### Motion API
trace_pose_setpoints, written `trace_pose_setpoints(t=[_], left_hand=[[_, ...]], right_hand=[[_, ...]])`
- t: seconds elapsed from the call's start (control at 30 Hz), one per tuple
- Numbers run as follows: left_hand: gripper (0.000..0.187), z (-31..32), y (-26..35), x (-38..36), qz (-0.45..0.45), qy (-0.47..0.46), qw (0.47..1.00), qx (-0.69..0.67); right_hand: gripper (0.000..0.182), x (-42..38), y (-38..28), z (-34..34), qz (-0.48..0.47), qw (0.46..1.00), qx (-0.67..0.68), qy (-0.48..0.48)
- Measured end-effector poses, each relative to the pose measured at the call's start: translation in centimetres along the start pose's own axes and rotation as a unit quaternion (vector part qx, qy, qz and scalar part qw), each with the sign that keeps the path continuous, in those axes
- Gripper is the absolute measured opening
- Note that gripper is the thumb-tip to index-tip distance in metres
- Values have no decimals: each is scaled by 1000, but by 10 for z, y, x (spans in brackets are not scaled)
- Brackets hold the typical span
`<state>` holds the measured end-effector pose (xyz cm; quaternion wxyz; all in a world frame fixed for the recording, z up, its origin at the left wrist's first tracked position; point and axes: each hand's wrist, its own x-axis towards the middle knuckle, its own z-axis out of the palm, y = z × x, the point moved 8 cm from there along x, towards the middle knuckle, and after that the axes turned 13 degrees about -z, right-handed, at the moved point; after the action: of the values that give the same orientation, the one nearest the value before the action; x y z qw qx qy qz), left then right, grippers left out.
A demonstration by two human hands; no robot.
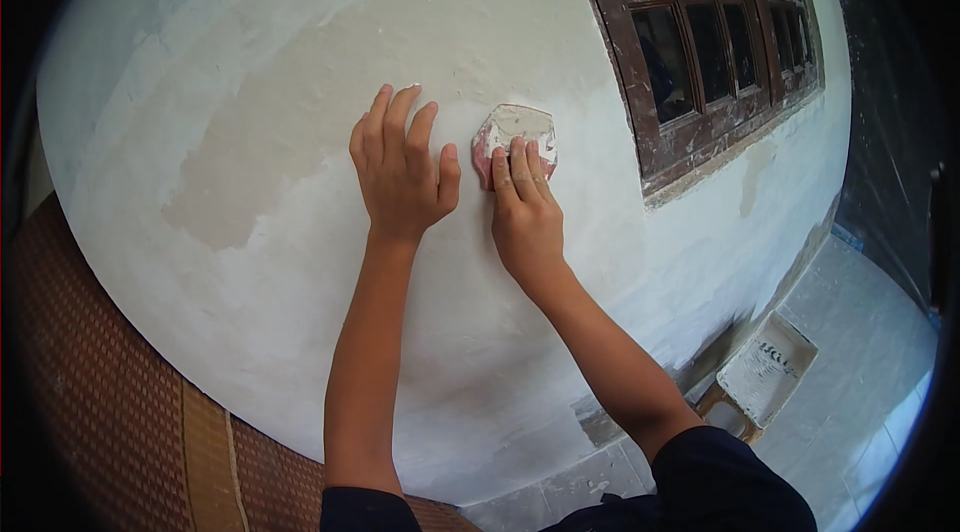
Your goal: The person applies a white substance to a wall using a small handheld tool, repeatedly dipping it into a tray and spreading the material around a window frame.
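Observation:
My right hand (528,227) presses a flat, reddish putty scraper (530,120) against the wall, its fingers lying along the tool's face. Whitish putty is smeared over the scraper and also on my fingertips. To the left, my left hand (402,167) is open with its fingers spread, at the wall surface and holding nothing; whether the palm touches the wall cannot be made out. The pale wall (560,312) carries a large, darker beige patch (290,102) of filler that looks damp, reaching up and left from my hands.
A brown wooden window frame (650,147) with dark panes is at upper right. On the grey tiled floor (850,332), low on the right, sits a putty-smeared tray (768,372). Brown woven matting (110,372) edges the lower left. Dark sheeting (880,132) hangs at far right.

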<state>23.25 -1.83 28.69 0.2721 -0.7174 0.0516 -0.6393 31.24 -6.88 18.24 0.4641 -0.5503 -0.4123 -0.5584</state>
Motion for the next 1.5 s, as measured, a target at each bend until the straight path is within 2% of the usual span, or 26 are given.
trace_pose_setpoints(t=[0.23, 0.37, 0.4, 0.5, 0.57, 0.63, 0.67, 0.73, 0.77, 0.83, 0.87, 0.93, 0.97, 1.07, 1.1, 1.17, 1.2, 1.23, 1.3, 1.33, 1.4, 1.43, 1.5], left_hand=[[44, -2, -2, -1, -3, 4, 1000, -9], [44, -2, -4, -2, -8, -4, 1000, -9], [43, -2, -4, -1, -12, -7, 1000, -11], [38, -3, 2, 7, -30, -1, 999, -12], [39, 1, 7, 13, -15, -19, 1000, -12], [40, 8, 11, 20, -1, -36, 999, -8], [39, 11, 12, 25, 2, -35, 999, -5], [38, 16, 14, 28, 7, -32, 999, 0], [39, 16, 15, 26, 9, -30, 999, 6], [39, 17, 16, 24, 13, -28, 999, 14], [39, 15, 16, 23, 11, -22, 1000, 8], [40, 15, 14, 23, 8, -16, 1000, 4], [40, 15, 14, 23, 6, -7, 1000, 0], [41, 12, 14, 22, 5, -6, 1000, 1], [40, 13, 14, 22, 4, -13, 1000, 5], [40, 13, 14, 22, 7, -11, 1000, 5], [41, 13, 14, 22, 9, -8, 1000, 5], [41, 13, 14, 21, 10, -9, 1000, 5], [41, 13, 13, 21, 9, -2, 1000, 4], [41, 12, 13, 20, 10, -2, 1000, 5], [40, 14, 13, 21, 7, -4, 1000, 6], [40, 14, 13, 21, 8, -4, 1000, 7], [41, 14, 13, 21, 6, -6, 1000, 6]], right_hand=[[50, -21, -16, -1, -23, 997, 28, -64], [47, -35, -25, -32, -53, 993, 72, -76], [50, -30, -23, -50, -62, 995, 62, -41], [55, -1, 3, -88, -25, 994, 96, -36], [57, 22, 39, -93, 77, 984, 154, -44], [60, 67, 84, -92, 75, 961, 264, 13], [60, 79, 98, -90, 73, 961, 265, 14], [64, 97, 111, -77, 50, 957, 283, -47], [64, 105, 114, -75, 47, 957, 283, -44], [66, 116, 103, -68, -18, 956, 281, -82], [66, 118, 101, -65, -19, 956, 282, -81], [64, 119, 84, -52, -89, 951, 255, -154], [64, 122, 88, -49, -89, 950, 256, -153], [60, 144, 124, -76, -60, 978, 193, 53], [60, 144, 120, -79, -60, 978, 192, 55], [60, 136, 104, -71, -59, 962, 268, -11], [61, 129, 87, -62, -91, 962, 237, -101], [62, 122, 82, -51, -134, 961, 220, -97], [63, 130, 108, -57, -58, 980, 191, -3], [63, 130, 107, -60, -58, 980, 192, -2], [61, 127, 115, -80, 9, 972, 220, 80], [58, 122, 101, -72, 19, 965, 261, 17], [56, 109, 82, -52, -58, 971, 230, -32]])
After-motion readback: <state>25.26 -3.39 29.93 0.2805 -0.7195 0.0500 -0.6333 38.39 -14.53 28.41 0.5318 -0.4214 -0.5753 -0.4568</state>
